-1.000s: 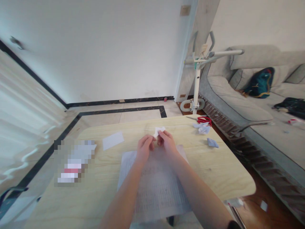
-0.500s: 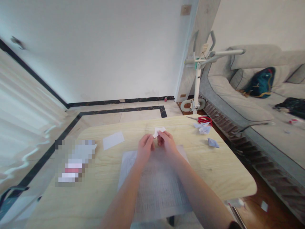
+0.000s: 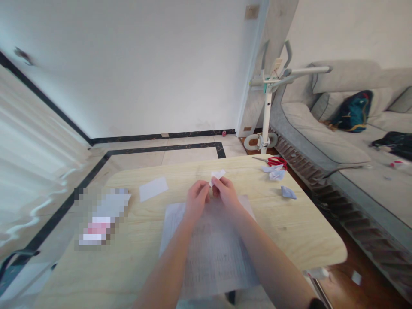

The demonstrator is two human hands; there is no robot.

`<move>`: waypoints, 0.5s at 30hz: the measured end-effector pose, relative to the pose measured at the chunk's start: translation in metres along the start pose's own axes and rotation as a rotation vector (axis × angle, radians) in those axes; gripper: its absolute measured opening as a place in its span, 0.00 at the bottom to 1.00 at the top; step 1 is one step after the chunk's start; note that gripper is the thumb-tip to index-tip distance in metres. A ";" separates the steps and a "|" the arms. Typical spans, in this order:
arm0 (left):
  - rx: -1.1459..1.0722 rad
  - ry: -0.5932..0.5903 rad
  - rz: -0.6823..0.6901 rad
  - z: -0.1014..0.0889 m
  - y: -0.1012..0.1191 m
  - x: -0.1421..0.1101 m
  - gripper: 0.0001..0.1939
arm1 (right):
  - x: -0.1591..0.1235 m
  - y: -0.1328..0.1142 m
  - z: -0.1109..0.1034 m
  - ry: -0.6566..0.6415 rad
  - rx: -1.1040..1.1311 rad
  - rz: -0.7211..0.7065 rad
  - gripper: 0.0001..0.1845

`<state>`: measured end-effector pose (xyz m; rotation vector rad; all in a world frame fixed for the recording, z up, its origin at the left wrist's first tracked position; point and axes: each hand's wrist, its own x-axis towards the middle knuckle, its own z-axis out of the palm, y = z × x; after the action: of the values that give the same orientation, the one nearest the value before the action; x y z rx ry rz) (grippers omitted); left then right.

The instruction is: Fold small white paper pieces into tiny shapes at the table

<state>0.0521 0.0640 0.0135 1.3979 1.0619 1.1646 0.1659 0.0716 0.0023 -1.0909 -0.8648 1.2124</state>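
A small white piece of paper (image 3: 218, 174) is pinched between the thumb and fingers of my right hand (image 3: 224, 189). My left hand (image 3: 197, 194) is closed at the paper's lower left edge, its fingertips pinched together and touching it. Both hands are held above the far end of a large printed sheet (image 3: 215, 253), which lies on the wooden table (image 3: 289, 227). A flat white sheet of paper (image 3: 153, 189) rests to the left of my hands.
Red-handled scissors (image 3: 277, 162) lie at the table's far right, beside crumpled paper scraps (image 3: 275, 172). Nearer is a folded bluish paper piece (image 3: 288, 192). A blurred-out item (image 3: 103, 216) sits at the left edge. Beyond the right side stands a grey sofa (image 3: 341, 159).
The small paper has turned and shifted slightly right in my right hand's fingers. My left fingertips now sit lower on its edge. Everything else is unchanged.
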 end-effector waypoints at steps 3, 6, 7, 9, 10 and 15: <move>0.001 -0.005 0.014 0.000 0.000 0.000 0.11 | 0.000 0.001 0.000 0.001 0.009 -0.005 0.18; -0.001 -0.014 0.015 -0.001 0.000 0.000 0.10 | 0.000 0.001 0.000 0.001 0.003 -0.013 0.18; -0.001 -0.016 0.014 -0.001 0.000 -0.001 0.10 | 0.000 0.002 0.000 0.002 -0.001 -0.017 0.18; 0.004 -0.017 0.015 0.000 0.001 -0.001 0.11 | 0.000 0.002 -0.001 0.004 -0.009 -0.025 0.19; 0.008 -0.017 0.015 0.000 0.002 -0.001 0.11 | 0.000 0.002 -0.001 0.001 -0.013 -0.026 0.19; 0.038 -0.001 0.000 0.000 0.005 -0.001 0.12 | 0.000 0.002 -0.001 -0.007 -0.019 -0.025 0.20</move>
<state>0.0521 0.0624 0.0181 1.4272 1.0888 1.1490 0.1665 0.0716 0.0002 -1.0889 -0.8944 1.1905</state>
